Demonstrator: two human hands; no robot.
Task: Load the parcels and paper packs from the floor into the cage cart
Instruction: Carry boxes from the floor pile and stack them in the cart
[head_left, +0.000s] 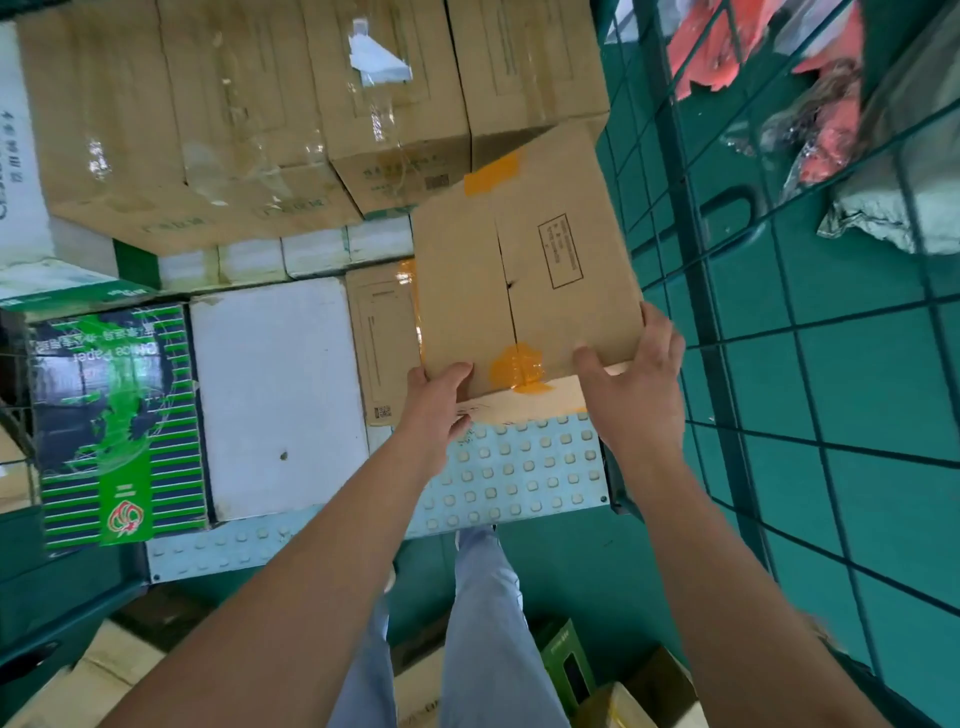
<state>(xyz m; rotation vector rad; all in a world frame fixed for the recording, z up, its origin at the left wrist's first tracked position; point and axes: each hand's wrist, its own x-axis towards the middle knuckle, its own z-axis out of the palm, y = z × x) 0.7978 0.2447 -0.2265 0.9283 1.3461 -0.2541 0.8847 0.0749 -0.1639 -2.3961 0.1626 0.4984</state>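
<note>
Gripping the near edge of a brown cardboard parcel (524, 270), the left hand (434, 402) and right hand (631, 384) hold it over the cage cart's studded floor (519, 478), against the right mesh wall (831, 395). It looks stiff and fairly light; the taped seam runs near to far, slightly tilted. Corner holds seem best, since the orange tape (514, 364) may be slick.

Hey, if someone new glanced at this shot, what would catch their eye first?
First, the brown cardboard box with orange tape, gripped at its near edge by the left hand and right hand over the cart's studded floor plate. Next, the green-striped paper pack at left, beside a white box.
</note>
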